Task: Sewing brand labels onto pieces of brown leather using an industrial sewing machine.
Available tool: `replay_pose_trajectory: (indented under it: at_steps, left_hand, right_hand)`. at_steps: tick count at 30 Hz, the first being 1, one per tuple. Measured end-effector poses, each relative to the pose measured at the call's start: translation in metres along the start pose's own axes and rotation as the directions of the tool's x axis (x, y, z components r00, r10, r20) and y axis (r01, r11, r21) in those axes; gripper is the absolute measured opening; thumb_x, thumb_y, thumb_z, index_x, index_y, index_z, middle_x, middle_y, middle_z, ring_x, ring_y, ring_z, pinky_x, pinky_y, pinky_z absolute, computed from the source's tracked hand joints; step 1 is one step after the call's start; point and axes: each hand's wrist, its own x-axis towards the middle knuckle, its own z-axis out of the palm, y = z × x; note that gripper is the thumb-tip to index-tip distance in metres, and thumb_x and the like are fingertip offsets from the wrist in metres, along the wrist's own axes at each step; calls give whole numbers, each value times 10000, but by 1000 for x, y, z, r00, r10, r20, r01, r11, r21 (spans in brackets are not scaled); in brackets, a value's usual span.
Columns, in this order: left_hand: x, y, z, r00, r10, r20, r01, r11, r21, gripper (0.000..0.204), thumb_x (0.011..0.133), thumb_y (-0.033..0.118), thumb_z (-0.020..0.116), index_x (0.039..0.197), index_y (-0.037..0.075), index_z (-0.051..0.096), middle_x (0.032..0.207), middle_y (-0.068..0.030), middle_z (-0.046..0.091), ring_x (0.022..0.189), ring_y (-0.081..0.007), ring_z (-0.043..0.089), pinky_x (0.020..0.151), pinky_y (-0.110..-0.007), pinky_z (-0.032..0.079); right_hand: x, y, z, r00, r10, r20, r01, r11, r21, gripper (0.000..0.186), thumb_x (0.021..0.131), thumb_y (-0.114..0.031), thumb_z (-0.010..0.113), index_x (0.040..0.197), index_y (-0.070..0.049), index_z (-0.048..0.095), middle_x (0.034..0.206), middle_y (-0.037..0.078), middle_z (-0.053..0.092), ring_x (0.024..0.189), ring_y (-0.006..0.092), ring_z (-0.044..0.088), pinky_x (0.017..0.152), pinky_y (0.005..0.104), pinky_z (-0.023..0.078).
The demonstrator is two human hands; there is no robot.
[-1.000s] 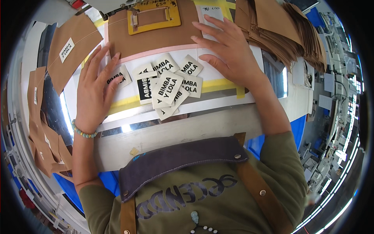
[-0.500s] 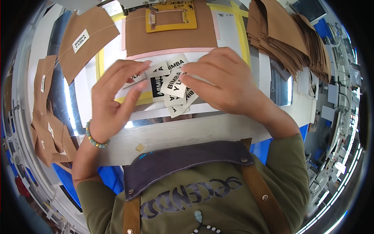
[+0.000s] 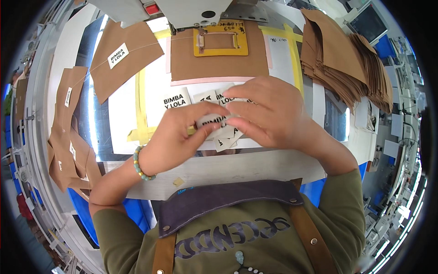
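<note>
My left hand [image 3: 171,134], with a beaded bracelet at the wrist, pinches a white label [image 3: 211,122] with dark lettering. My right hand [image 3: 273,114] meets it from the other side, its thumb and fingers closed on the label's right part, though its fingertips partly cover the grip. Under and around my fingers lies a small pile of similar labels [image 3: 223,145], some overlapping and some hidden by my hands. One separate label [image 3: 175,97] lies flat beyond my left hand. Just past the labels, a brown panel [image 3: 219,71] carries a yellow frame template [image 3: 199,49].
A sewing machine head [image 3: 191,16] overhangs the panel. Brown panels bearing sewn-on labels [image 3: 132,52] lie at the left, joined by a thread. A stack of brown panels [image 3: 337,55] stands at the right. Yellow tape [image 3: 141,100] marks the white board. A monitor [image 3: 367,23] stands far right.
My left hand has moved right from the separate label to the pile and now pinches a label beside my right hand. That separate label lies uncovered. The view has shifted, showing more of the machine.
</note>
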Motion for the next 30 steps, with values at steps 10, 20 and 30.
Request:
replay_pose_trajectory:
  at_steps: [10, 20, 30]
  left_hand:
    - [6, 3, -18, 995, -53, 89, 40, 989, 141, 232, 962, -46, 743, 1187, 5, 717, 1141, -123, 790, 876, -212, 743, 807, -328, 593]
    - [14, -41, -49, 991, 130, -25, -38, 462, 886, 604, 983, 180, 746, 1552, 54, 589, 1634, -102, 567, 1551, -374, 443, 1188, -487, 430]
    - [7, -50, -60, 994, 108, 5, -64, 557, 828, 619, 1030, 330, 690, 1591, 105, 559, 1708, -35, 485, 1606, -369, 359, 1291, -520, 344]
  right_hand:
    - [13, 17, -7, 868, 282, 409, -481, 680, 553, 141, 937, -110, 787, 1061, -42, 787, 959, 92, 772, 865, 237, 734, 790, 374, 583]
    - [39, 96, -14, 802, 545, 243, -595, 760, 261, 208, 1014, -190, 727, 1152, -66, 821, 1005, 72, 781, 868, 195, 708, 802, 339, 563]
    - [7, 101, -44, 619, 298, 727, -669, 685, 289, 466, 1089, -171, 598, 1546, -82, 609, 1094, 50, 744, 979, 168, 707, 901, 352, 554]
